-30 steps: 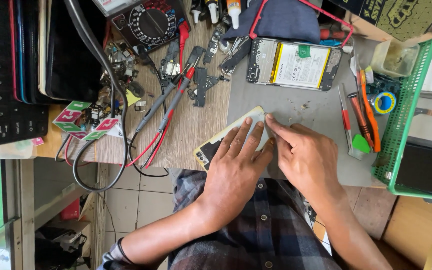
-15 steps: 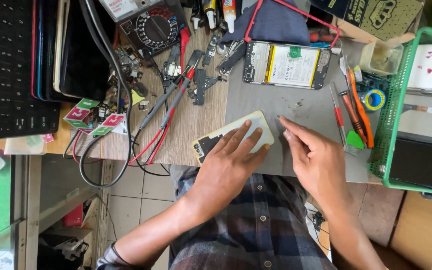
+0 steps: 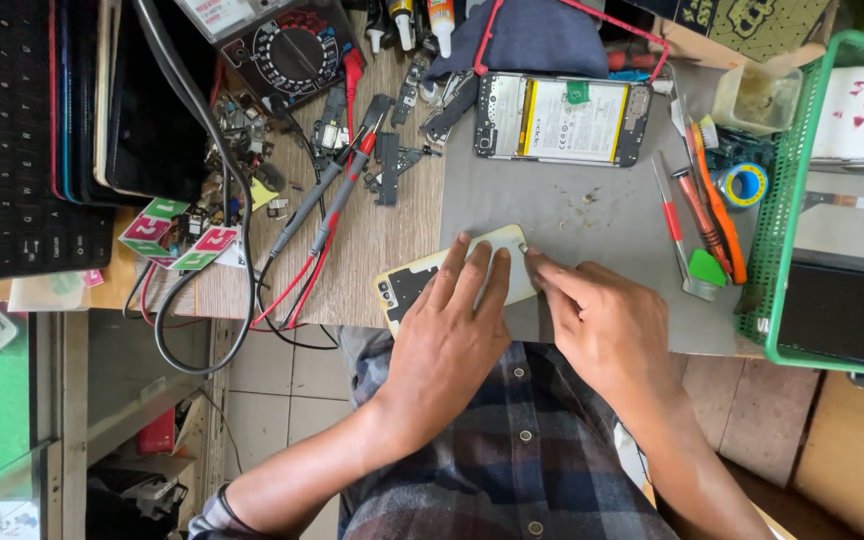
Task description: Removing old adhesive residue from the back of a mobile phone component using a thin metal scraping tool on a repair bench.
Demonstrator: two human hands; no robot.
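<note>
My left hand (image 3: 452, 325) lies flat, fingers spread, pressing down on a pale gold phone back cover (image 3: 407, 285) at the near edge of the grey work mat (image 3: 572, 215). My right hand (image 3: 597, 320) is pinched on a small thin tool (image 3: 524, 247) whose tip touches the cover's right end. Farther back on the mat lies an opened phone (image 3: 560, 118) with its battery and boards showing.
A multimeter (image 3: 287, 50) with red and black probes (image 3: 337, 190) sits on the wooden bench among loose parts. Screwdrivers and tweezers (image 3: 697, 215) and a blue tape roll (image 3: 744, 184) lie by a green basket (image 3: 787, 240). A black keyboard (image 3: 2, 130) is at left.
The view has shifted slightly. My right hand has moved back in toward the cover's right end after pulling away a little; my left hand stays pressed on the cover.
</note>
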